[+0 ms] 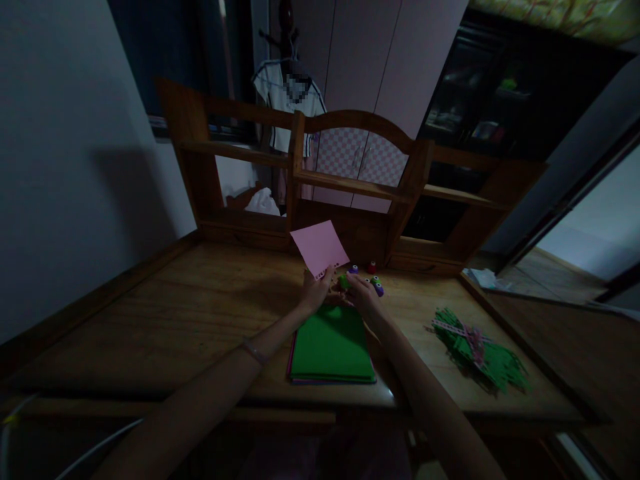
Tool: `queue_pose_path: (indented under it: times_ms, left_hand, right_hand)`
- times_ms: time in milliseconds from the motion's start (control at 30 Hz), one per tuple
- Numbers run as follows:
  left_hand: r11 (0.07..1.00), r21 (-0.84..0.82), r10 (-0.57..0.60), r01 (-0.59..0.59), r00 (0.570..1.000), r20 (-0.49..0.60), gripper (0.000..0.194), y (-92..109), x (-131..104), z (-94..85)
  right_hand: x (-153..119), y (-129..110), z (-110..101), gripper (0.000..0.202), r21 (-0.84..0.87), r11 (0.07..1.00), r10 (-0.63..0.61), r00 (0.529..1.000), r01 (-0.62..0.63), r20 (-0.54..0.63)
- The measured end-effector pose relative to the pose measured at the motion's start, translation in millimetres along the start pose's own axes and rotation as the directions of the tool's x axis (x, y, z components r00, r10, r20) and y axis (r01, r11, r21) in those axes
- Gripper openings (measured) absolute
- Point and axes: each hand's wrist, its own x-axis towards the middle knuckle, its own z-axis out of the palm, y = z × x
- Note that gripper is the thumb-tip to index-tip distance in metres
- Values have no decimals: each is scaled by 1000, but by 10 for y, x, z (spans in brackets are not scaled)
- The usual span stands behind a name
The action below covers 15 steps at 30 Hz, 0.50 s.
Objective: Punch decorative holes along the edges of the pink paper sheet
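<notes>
My left hand holds a pink sheet of paper by its lower edge, where a row of small cut-outs shows. Close to its right, my right hand is closed around a small green object, which looks like one of the craft punches. Just below both hands lies a stack of coloured paper with a green sheet on top. Behind my right hand stand a red punch, a purple punch and a green and purple one.
A pile of green paper strips with pink strips across it lies on the right of the wooden desk. A wooden shelf unit rises along the back edge. The wall borders the left side.
</notes>
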Motion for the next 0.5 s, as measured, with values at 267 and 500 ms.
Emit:
queue_pose_path:
  times_ms: [267, 500]
  left_hand:
    - [1000, -10, 8, -8, 1000, 10, 29, 32, -10, -11]
    - [999, 24, 28, -29, 999, 24, 29, 21, -4, -2]
  right_hand:
    - [-4, -7, 9, 33, -21, 1000, -20, 1000, 20, -3]
    - [-19, -23, 22, 33, -11, 1000, -1, 1000, 1, 0]
